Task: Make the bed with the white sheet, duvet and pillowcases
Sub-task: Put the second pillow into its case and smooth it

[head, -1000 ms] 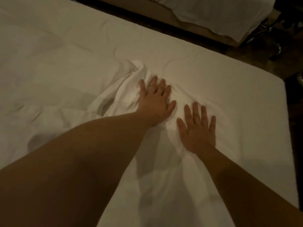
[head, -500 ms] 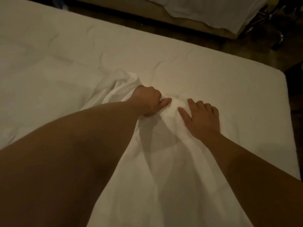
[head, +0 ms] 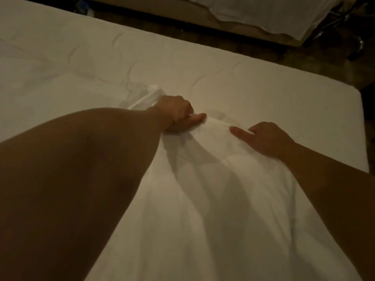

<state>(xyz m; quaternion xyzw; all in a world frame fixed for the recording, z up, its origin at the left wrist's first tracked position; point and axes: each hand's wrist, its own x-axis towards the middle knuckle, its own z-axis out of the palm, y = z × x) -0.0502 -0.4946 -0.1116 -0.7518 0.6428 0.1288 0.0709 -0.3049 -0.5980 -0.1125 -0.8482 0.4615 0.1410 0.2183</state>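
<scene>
Now | white sheet [head: 213, 189] bunched mid-mattress [head: 263, 84] | left hand [head: 176, 114] fingers curled, gripping its edge | right hand [head: 265, 138] fingers bent, pinching the same edge | risk: uneven pull skews the sheet, deepening creases

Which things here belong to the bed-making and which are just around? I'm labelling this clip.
In the job:
- white sheet, its edge gripped by the left hand and the right hand
- mattress

Just around:
- second bed beyond the gap
- white cloth draped on it
</scene>
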